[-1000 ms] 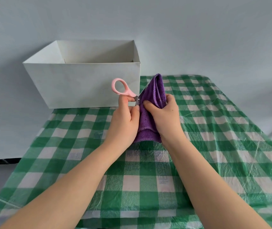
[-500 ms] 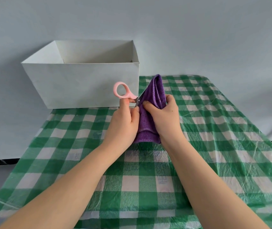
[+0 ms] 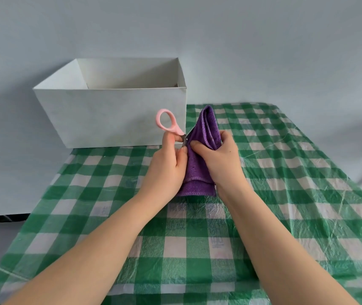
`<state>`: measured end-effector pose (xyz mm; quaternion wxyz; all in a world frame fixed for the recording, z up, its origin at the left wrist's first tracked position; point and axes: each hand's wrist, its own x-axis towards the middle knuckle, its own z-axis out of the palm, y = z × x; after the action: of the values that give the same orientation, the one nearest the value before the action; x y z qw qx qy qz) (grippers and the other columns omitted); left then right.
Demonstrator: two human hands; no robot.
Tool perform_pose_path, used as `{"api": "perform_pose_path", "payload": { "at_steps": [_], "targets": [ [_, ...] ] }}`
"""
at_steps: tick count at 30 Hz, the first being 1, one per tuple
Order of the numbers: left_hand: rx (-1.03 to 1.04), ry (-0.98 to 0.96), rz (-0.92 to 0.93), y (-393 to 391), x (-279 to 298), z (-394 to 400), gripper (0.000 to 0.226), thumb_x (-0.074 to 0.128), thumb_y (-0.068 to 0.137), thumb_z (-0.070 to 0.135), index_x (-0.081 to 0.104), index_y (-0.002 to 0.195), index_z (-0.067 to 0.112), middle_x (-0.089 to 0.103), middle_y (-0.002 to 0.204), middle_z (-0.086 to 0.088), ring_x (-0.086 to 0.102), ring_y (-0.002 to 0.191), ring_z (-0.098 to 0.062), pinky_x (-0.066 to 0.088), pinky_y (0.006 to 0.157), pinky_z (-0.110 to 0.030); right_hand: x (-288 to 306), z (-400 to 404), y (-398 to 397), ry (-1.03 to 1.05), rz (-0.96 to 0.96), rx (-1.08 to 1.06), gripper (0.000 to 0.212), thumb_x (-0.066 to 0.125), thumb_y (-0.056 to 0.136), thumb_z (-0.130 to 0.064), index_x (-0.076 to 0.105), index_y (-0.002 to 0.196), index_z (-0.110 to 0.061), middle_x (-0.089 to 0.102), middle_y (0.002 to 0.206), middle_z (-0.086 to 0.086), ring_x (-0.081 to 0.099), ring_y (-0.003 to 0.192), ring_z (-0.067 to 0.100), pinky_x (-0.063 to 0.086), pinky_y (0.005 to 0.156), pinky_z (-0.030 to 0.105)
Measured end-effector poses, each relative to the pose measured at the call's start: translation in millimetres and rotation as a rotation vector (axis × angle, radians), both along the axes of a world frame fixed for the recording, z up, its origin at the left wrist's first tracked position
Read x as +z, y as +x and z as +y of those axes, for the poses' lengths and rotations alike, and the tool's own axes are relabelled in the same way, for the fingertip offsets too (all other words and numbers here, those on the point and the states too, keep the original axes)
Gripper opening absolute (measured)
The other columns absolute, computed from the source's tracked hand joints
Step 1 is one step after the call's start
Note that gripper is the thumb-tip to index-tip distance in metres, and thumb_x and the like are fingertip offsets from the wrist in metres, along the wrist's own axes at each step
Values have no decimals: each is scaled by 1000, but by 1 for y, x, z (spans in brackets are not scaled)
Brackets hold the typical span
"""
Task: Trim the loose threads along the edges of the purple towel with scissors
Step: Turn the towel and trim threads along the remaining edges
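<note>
R hand (image 3: 220, 164) grips the purple towel (image 3: 197, 170) bunched & upright, lower hem just above the worktop (image 3: 285, 194) near its far edge, towards the far-left corner; prob. held that way so one folded edge faces left & stays taut for the blades; L hand (image 3: 167, 170) has its fingers curled round the scissors (image 3: 171, 126), one pink loop sticking up free, blades laid along the towel's left edge; loose threads too small to make out; white box (image 3: 114, 115) sits at the far-left corner, just behind the scissors; vs. a sec ago: pink loop has tipped more upright & a bit right, towel & R hand's grasp much the same.
</note>
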<state>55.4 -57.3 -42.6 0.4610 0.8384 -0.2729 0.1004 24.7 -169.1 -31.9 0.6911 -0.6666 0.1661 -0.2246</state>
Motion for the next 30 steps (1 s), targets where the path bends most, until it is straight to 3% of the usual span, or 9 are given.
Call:
{"api": "perform_pose_path", "payload": {
  "at_steps": [4, 9, 24, 30],
  "targets": [
    [11, -5, 17, 0, -1, -1, 26, 42, 100, 18, 40, 125, 11, 41, 55, 5, 41, 46, -6, 30, 44, -19, 1, -3, 0, -3, -17, -40, 29, 73, 85, -15, 52, 105, -17, 65, 98, -1, 64, 83, 12, 54, 70, 23],
    [-1, 6, 24, 1, -1, 0, 22, 41, 100, 20, 41, 120, 11, 43, 55, 4, 40, 44, -7, 30, 43, -21, -2, 0, 0, -29, -1, -6, 28, 73, 84, -15, 52, 101, -18, 65, 99, 1, 66, 90, 19, 55, 79, 33],
    [6, -7, 38, -2, 0, -2, 24, 43, 100, 19, 42, 121, 8, 37, 54, 5, 39, 44, -5, 28, 43, -18, -1, -5, 0, -4, -18, -35, 29, 73, 85, -16, 52, 106, -15, 64, 97, -2, 62, 80, 10, 52, 63, 17],
    [0, -25, 54, -1, 0, 0, 25, 43, 100, 20, 41, 122, 9, 39, 55, 4, 38, 43, -6, 28, 41, -17, 0, -5, 2, 13, -22, -72, 29, 73, 85, -17, 52, 106, -17, 64, 95, -4, 64, 81, 11, 55, 69, 25]
  ]
}}
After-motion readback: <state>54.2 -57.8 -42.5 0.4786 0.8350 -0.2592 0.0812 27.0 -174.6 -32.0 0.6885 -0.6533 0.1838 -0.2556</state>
